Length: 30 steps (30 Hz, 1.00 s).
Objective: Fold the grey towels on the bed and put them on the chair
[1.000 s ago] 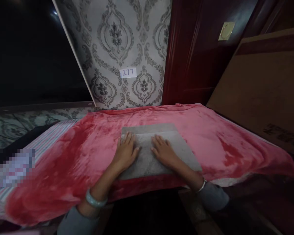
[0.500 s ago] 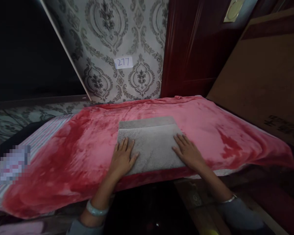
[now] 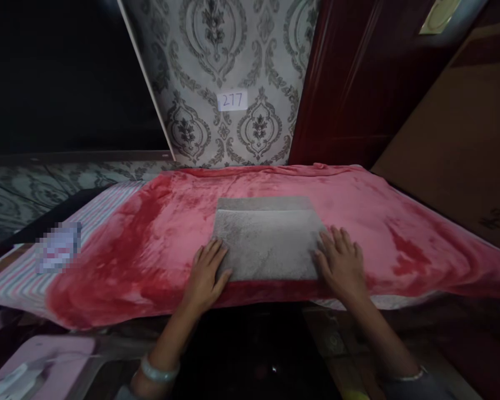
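Observation:
A grey folded cloth (image 3: 270,239), soft like a towel, lies flat on a red and pink plush blanket (image 3: 158,261). Along its far side a strip of the lower layer shows beyond the upper layer's edge. My left hand (image 3: 206,272) rests at the cloth's left edge, fingers stretched out and nothing held. At the right edge is my right hand (image 3: 342,261), fingers apart, its thumb and index finger near or on the cloth's border. Whether the right fingertips press on the cloth I cannot tell.
Behind the blanket stands a patterned wall with a paper marked 277 (image 3: 232,100). A dark screen (image 3: 66,83) is at the left, a large cardboard box (image 3: 454,139) at the right. Striped fabric (image 3: 104,208) and a blurred-out item (image 3: 58,248) lie on the left side.
My hands have shifted outward from the top of the grey cloth to its side edges, the right one partly off it. The camera view has turned left.

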Each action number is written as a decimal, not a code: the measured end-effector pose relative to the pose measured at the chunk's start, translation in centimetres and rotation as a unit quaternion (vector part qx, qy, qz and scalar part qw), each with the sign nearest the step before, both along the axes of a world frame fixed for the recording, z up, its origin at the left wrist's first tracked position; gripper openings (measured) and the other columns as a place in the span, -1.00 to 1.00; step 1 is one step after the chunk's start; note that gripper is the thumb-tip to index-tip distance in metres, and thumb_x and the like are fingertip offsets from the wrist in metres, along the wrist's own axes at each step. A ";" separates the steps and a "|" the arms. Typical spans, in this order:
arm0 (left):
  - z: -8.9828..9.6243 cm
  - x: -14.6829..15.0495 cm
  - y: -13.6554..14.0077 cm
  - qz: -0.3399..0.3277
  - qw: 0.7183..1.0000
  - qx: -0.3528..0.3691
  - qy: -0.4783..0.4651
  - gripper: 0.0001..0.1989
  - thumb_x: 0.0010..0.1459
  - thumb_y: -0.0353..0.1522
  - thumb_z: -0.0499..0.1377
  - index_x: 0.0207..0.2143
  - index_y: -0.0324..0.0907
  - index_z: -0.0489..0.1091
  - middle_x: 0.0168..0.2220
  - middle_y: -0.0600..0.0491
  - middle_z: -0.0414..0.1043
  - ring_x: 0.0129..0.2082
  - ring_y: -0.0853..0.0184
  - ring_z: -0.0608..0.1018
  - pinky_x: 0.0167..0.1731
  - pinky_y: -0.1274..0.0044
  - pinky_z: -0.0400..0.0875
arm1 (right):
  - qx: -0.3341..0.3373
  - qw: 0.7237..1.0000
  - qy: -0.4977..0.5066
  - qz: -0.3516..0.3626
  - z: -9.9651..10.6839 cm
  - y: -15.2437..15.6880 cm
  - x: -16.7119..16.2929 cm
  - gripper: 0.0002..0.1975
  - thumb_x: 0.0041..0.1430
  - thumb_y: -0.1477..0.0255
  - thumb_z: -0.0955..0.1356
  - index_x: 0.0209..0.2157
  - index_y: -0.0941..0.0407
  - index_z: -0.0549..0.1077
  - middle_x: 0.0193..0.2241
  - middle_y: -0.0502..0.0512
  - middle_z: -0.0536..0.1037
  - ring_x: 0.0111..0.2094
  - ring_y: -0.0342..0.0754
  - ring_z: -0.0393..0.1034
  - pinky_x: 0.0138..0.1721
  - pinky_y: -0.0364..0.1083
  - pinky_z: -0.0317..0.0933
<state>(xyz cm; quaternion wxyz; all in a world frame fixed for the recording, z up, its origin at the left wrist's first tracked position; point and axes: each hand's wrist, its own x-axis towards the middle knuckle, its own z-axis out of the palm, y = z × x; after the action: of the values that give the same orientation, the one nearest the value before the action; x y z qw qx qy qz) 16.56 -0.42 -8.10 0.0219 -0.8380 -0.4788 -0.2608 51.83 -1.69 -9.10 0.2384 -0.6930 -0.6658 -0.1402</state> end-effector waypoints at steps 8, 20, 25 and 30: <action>-2.0 -0.7 -1.9 -0.015 0.997 0.057 0.045 -0.31 0.20 -0.49 0.10 0.38 -0.18 0.06 0.37 -0.19 0.14 0.37 0.10 0.20 0.28 0.18 0.25 | -0.044 0.952 -0.038 0.300 1.4 -1.5 -15.0 -0.37 0.33 0.28 0.27 0.37 0.16 0.15 0.39 0.23 0.11 0.42 0.11 -0.13 0.35 0.25 -0.15; -3.5 -0.8 -1.4 -0.022 0.996 0.079 0.016 -0.37 0.26 -0.55 -0.05 0.37 -0.12 0.12 0.34 -0.12 0.21 0.39 0.18 0.18 0.31 0.21 0.21 | -0.057 0.995 -0.029 0.072 -2.4 -3.9 -3.3 -0.23 0.31 0.32 0.21 0.45 0.15 -0.16 0.39 0.27 0.10 0.41 0.18 -0.11 0.33 0.26 -0.15; -2.7 -0.8 -2.0 -0.031 0.997 0.067 -0.024 -0.50 0.29 -0.43 0.01 0.28 -0.19 0.25 0.32 -0.16 0.24 0.36 0.16 0.23 0.30 0.23 0.22 | -0.049 0.999 0.001 0.015 -3.4 -5.0 1.5 -0.34 0.39 0.21 0.09 0.44 0.09 -0.07 0.35 0.25 0.21 0.39 0.17 -0.02 0.28 0.29 -0.03; 0.9 -0.9 -0.8 -0.002 0.996 0.026 -0.088 -0.60 0.37 -0.22 -0.05 0.11 -0.13 0.41 0.14 -0.06 0.48 0.18 0.22 0.47 0.20 0.30 0.35 | -0.043 0.998 0.055 0.008 -0.2 -3.0 1.0 -0.41 0.43 0.22 0.01 0.39 0.07 0.12 0.32 0.24 0.27 0.39 0.20 -0.04 0.26 0.34 -0.01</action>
<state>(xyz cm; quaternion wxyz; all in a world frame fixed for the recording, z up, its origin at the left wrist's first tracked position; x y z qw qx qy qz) 15.64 -1.20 -7.17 0.0012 -0.8120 -0.4703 -0.3457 52.85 -4.72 -9.27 0.2462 -0.7038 -0.6625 -0.0714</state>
